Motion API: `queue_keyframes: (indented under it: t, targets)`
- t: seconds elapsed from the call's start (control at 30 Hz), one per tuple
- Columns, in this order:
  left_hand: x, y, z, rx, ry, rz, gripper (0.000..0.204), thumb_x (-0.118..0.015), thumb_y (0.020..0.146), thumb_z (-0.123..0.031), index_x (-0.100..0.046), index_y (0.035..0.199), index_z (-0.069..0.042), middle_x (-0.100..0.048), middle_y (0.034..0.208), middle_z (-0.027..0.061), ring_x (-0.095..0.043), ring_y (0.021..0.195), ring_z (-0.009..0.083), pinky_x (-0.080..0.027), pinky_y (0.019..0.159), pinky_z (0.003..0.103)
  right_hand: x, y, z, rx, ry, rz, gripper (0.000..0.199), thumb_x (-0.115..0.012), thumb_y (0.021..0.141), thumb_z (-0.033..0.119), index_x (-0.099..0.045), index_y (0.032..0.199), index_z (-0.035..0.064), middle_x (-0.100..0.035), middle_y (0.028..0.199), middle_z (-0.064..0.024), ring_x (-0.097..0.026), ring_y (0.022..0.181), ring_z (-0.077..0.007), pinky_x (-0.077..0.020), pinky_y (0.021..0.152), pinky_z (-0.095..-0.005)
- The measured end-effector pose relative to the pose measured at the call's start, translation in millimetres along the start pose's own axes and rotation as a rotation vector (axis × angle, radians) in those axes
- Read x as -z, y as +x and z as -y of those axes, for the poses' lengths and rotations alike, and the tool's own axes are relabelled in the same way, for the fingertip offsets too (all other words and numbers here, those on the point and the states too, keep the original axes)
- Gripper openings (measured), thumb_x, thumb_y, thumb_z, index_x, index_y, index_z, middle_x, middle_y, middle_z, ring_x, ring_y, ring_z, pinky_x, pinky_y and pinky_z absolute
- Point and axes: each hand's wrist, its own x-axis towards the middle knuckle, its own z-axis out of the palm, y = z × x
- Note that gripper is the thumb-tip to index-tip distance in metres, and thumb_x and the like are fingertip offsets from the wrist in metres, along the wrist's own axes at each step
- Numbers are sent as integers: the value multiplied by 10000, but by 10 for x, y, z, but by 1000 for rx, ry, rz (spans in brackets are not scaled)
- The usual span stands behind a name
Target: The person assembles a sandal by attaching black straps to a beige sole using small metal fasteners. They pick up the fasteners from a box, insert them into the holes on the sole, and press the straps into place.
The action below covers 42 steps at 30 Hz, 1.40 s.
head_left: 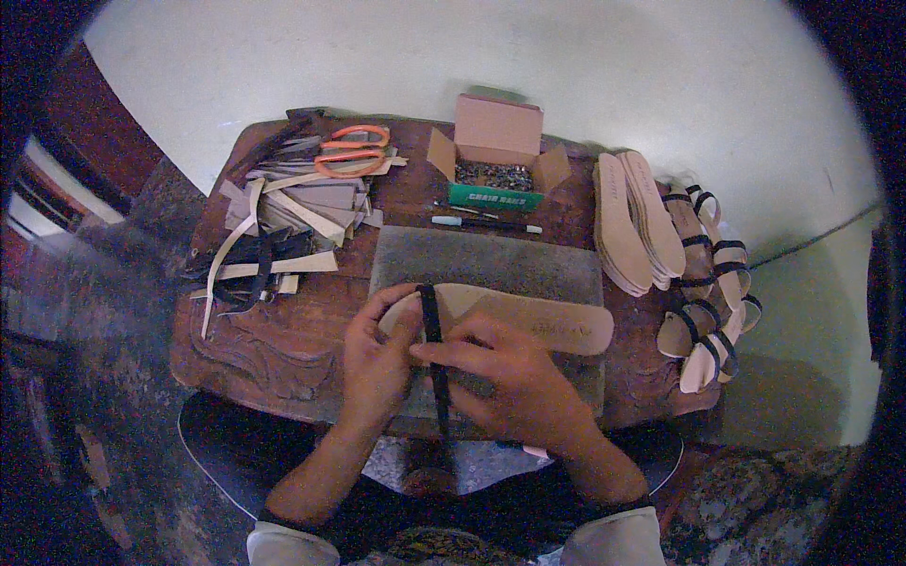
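Observation:
A tan shoe insole [566, 325] lies sideways in front of me, its rounded end toward the right and dark printing on its top. Across its left part runs a black strap [432, 325], whose loose end hangs down below the insole. My left hand [375, 349] is closed round the left end of the insole, with the thumb on top beside the strap. My right hand [500, 373] reaches over from the right, its fingers bent and their tips pressed on the strap at the insole's lower edge. The palm side of the right hand is hidden.
A grey mat [491, 255] lies on the carved wooden table [283, 373]. At left are orange-handled scissors [351, 168] on a pile of strips [297, 203]. Behind stand an opened nail box [495, 196] and a pen [481, 224]. Stacked insoles [618, 226] and strapped sandals [708, 340] lie right.

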Motion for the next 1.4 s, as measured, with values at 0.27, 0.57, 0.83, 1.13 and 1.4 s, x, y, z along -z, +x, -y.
queue_keyframes:
  t: [0.27,0.57,0.83,1.13,1.4]
  targets:
    - [78,113,175,-67,-362,-5,245,-488,968,-140,-512,1186,-30,-629,1065,95,-631,917,187,-534,796,320,-31,68,38,-32,211,-42,388,-696,749,33,-627,1129,79,-604,1012,-116,-609,917,-242,-491,759,-306]
    - [90,112,19,-136,-634,-72,284,-489,968,-119,-502,1240,-39,-586,1144,96,-577,1050,187,-481,901,326,-127,35,-79,-312,288,-71,215,-740,775,100,-645,955,30,-629,929,-60,-614,833,-162,-484,697,-283]
    - [-31,-30,-10,-97,-711,-37,318,-472,964,-93,-426,1279,-80,-532,1219,92,-549,1100,214,-484,923,358,-214,65,-243,-248,419,-115,190,-737,774,106,-654,920,17,-640,984,-95,-618,905,-192,-457,834,-304]
    - [295,165,-85,-13,-551,262,403,-581,858,-157,-500,1216,9,-576,1164,113,-540,1084,203,-408,958,351,159,12,-284,-130,338,-16,158,-717,717,41,-658,864,37,-656,938,-92,-616,940,-221,-450,872,-322]
    - [294,101,-129,75,-134,105,197,-665,867,-149,-668,1012,-16,-677,931,49,-614,866,116,-474,806,277,166,15,-276,-29,60,-110,233,-750,677,64,-679,896,95,-584,948,-97,-564,932,-264,-436,861,-361]
